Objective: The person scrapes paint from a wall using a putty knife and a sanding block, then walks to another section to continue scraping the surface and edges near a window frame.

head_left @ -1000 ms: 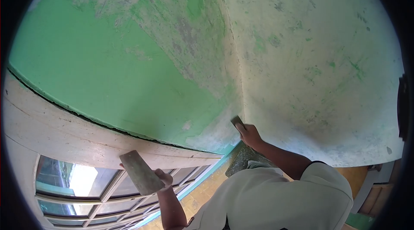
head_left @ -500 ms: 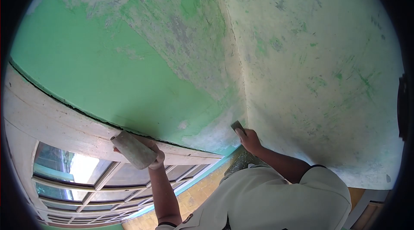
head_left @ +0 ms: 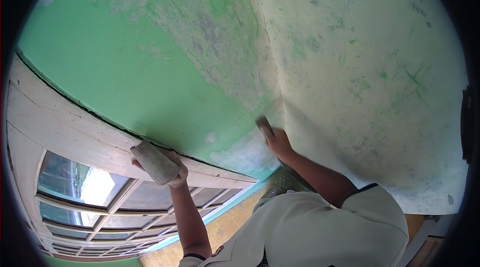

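Observation:
My left hand grips a grey, dusty, flat-faced piece, held in front of the pale window frame. My right hand holds a small dark flat scraper against the green wall, close to the inner corner. Below the scraper, a whitish smoothed patch covers part of the green paint. Rough grey and white patches run up the wall beside the corner crack.
A pale wall with green specks stands right of the corner. At lower left is a wooden window frame with glass panes. Yellowish floor tiles show below, beside a dark speckled surface.
My right hand has moved up and a little left along the wall with the scraper. My left hand and its grey piece have shifted slightly up. The view has tilted a little.

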### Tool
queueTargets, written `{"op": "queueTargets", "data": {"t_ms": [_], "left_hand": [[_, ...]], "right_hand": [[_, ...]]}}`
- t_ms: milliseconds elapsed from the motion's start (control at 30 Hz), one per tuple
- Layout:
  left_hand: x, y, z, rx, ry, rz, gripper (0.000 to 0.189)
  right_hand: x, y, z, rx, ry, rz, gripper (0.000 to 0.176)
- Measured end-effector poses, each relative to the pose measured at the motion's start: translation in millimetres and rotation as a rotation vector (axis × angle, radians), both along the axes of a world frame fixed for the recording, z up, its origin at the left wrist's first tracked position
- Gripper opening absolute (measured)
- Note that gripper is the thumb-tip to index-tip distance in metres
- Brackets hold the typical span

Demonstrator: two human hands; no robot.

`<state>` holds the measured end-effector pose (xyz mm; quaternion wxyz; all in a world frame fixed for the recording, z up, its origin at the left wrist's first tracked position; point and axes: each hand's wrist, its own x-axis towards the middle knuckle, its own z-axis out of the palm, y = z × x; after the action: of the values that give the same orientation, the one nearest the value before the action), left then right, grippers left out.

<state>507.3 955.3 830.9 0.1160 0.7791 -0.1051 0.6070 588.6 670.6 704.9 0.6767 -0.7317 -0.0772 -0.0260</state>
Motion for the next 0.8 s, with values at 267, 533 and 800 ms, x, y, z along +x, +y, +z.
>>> {"op": "queueTargets", "data": {"t_ms": [267,533,800], "left_hand": [[4.2,0.9,-3.0,-0.037,-0.069,-0.119,0.091],[4.4,2.6,-6.8,-0.114,-0.056,-0.103,0.095],[-4.5,0.7,3.5,0.025,-0.038,-0.017,0.084]], "right_hand": [[-47.4,-20.5,-13.7,-0.008,0.175,0.03,0.049],[-3.1,1.0,16.2,0.054,0.173,0.061,0.05],[-41.2,-18.0,-40.7,-0.027,0.351,0.077,0.051]]}}
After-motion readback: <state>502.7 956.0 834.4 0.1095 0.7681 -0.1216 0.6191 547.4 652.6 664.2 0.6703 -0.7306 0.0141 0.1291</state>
